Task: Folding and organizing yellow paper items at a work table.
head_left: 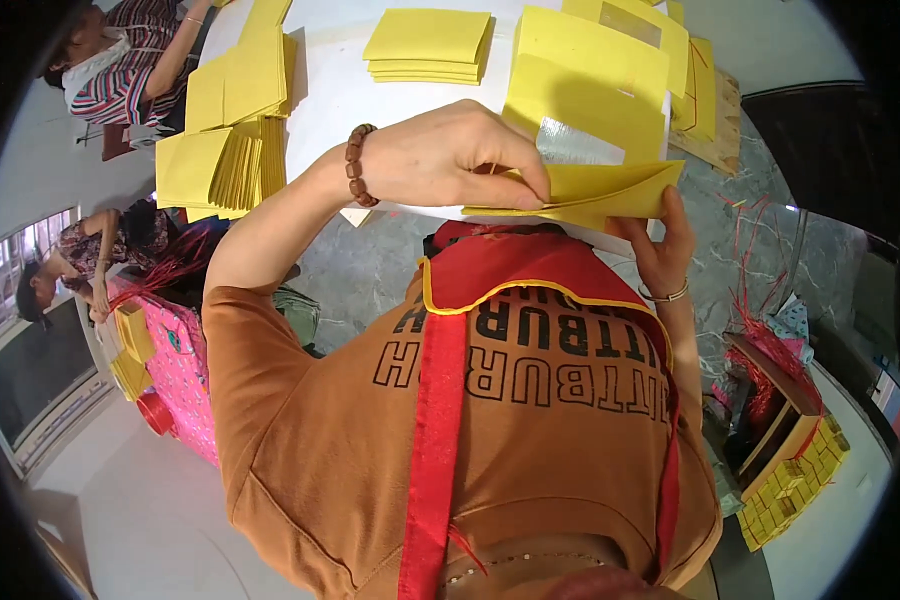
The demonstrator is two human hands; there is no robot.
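Note:
My left hand (455, 160), with a brown bead bracelet on its wrist, pinches the left part of a folded yellow paper sheet (625, 207) at the near edge of the white table. My right hand (665, 245) grips the sheet's right end, fingers curled behind it and partly hidden. Between the hands the two layers of the fold stand slightly apart. Just beyond it lies a stack of large yellow sheets (590, 70) with a silvery foil patch (580, 142) on top.
Stacks of folded yellow paper (425, 38) lie on the white table (335, 90), with fanned ones (235, 165) at its left edge. Two other people sit to the left, one by a pink-covered table (175, 330). Red strings (765, 385) and bundled yellow paper (795, 485) are at right.

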